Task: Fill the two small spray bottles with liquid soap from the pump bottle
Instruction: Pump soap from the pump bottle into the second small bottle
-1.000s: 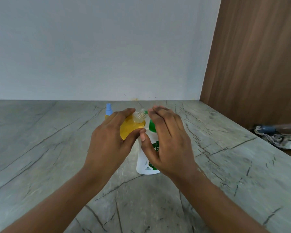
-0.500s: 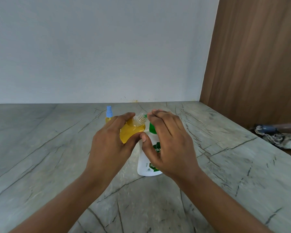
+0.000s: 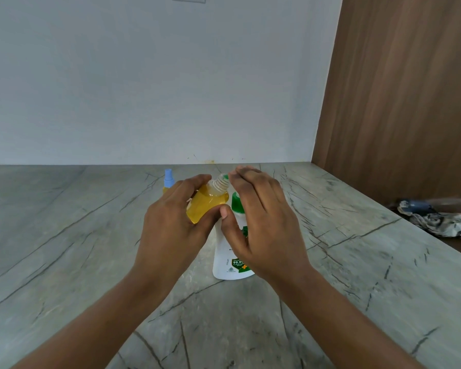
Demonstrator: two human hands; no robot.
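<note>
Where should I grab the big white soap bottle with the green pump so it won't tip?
Grip the white plastic pump bottle round its body, below the green collar, coming from the right. It stands upright and narrows upward; the left hand, holding the tilted small clear bottle of yellow soap, crowds its left side.

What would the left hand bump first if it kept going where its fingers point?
Probably the right hand, which is over the pump bottle right beside it; depth is unclear.
</note>
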